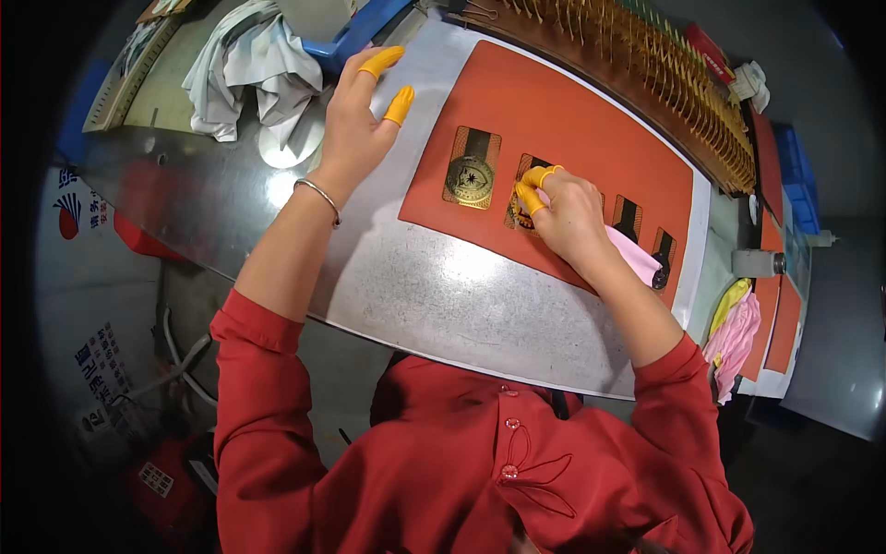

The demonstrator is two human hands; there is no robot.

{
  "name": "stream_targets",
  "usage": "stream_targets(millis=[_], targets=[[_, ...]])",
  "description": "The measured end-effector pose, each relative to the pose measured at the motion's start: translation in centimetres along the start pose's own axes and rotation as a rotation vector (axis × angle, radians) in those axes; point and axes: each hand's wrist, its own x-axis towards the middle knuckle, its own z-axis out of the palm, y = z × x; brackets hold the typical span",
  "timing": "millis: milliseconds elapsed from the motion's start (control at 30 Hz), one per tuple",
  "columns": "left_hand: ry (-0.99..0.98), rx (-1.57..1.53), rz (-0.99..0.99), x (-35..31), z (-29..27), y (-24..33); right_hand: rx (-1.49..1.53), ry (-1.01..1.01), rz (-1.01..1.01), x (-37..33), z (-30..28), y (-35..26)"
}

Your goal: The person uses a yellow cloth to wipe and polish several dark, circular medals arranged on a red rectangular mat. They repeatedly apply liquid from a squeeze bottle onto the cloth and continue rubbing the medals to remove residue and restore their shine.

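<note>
My right hand point(574, 214), in yellow finger cots, is closed on a pink cloth point(633, 253) that trails out beneath the wrist. Its fingertips press on a black-and-gold metal plate point(528, 166), hiding much of it. This plate lies on an orange mat point(544, 102). To its left is a similar plate point(472, 168) with a round emblem; to its right are another dark plate point(628, 218) and one more point(664, 258), the nearer parts overlapped by cloth or arm. My left hand point(358, 120) hovers left of the mat, thumb and forefinger apart in yellow cots, holding nothing.
A rack of many gold-coloured pieces point(637, 74) runs along the far edge. Grey-white cloths point(258, 69) lie at the far left beside a blue tray point(355, 42). On the right are a small bottle point(759, 263) and pink and yellow cloths point(736, 323). The metal tabletop point(443, 286) ends near my body.
</note>
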Motion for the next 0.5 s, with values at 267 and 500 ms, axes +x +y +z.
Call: stream_targets(millis=[267, 500], targets=[[0.033, -0.007, 0.069, -0.2, 0.2, -0.5, 0.002, 0.045, -0.1, -2.3, 0.5, -1.4], [0.029, 0.031, 0.075, -0.3, 0.0, -0.3, -0.048, 0.098, -0.042, 1.4, 0.8, 0.4]])
